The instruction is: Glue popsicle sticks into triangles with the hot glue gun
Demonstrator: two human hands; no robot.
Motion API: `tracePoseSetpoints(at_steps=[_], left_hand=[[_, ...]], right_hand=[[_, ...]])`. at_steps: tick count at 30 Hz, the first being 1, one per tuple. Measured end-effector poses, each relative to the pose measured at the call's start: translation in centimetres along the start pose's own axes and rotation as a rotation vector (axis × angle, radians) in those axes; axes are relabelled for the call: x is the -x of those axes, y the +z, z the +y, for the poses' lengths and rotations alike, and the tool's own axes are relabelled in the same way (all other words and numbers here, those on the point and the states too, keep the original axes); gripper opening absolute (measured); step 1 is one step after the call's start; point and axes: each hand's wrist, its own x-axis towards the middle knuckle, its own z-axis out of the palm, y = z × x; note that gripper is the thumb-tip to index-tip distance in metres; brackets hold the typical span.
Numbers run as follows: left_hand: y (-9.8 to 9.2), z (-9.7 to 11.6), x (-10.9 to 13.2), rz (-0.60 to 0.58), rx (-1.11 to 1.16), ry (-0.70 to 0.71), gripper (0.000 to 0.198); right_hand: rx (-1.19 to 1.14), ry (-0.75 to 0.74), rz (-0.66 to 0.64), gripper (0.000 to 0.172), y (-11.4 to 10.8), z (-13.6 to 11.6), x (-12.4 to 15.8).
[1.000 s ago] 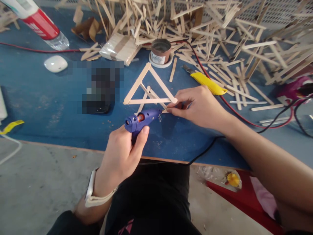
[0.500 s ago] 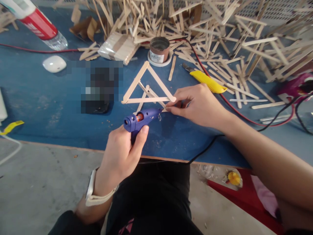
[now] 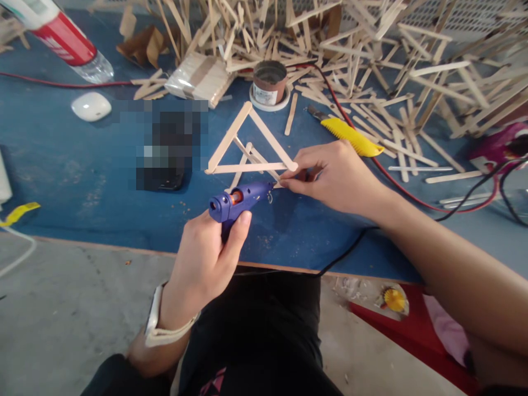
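Observation:
My left hand (image 3: 212, 253) is wrapped round the grip of a blue hot glue gun (image 3: 243, 199). Its nozzle points right, at the near right corner of a popsicle-stick frame (image 3: 249, 168). Two triangles of pale wooden sticks make up this frame, one raised above the other, with a slanting stick between them. My right hand (image 3: 330, 176) pinches the frame at that same corner, thumb and fingertips close to the nozzle. The exact spot under the fingertips is partly hidden.
Behind the frame stand a small brown pot (image 3: 269, 82) and a heap of loose sticks (image 3: 363, 55). A yellow utility knife (image 3: 350, 136) lies beyond my right hand. Left are a blurred dark phone (image 3: 165, 154), a white case (image 3: 91, 106) and a bottle (image 3: 70, 44). A black cable (image 3: 350, 250) crosses the table edge.

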Motion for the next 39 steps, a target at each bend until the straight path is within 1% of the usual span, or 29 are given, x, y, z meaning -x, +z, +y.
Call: tracePoseSetpoints(at_steps=[5,12,25,33,39], left_hand=[[-0.03,-0.05,0.01,-0.004,-0.003,0.019,0.044],[0.05,0.00,-0.02,0.002,-0.023,0.027,0.042],[0.17,-0.08,-0.16,0.031,-0.081,0.110,0.044],[0.29,-0.23,-0.08,0.045,-0.088,0.134,0.041],[0.21,-0.42,0.04,0.044,-0.087,0.139,0.043]], right_hand=[[-0.001,0.008,-0.003,0.009,-0.02,-0.02,-0.03],[-0.003,0.002,-0.002,0.010,-0.01,-0.01,-0.03],[0.020,-0.001,-0.004,0.009,-0.11,-0.20,0.01],[0.028,-0.004,-0.002,0.009,-0.01,-0.08,-0.04],[0.014,-0.026,0.004,0.006,-0.01,0.03,-0.04]])
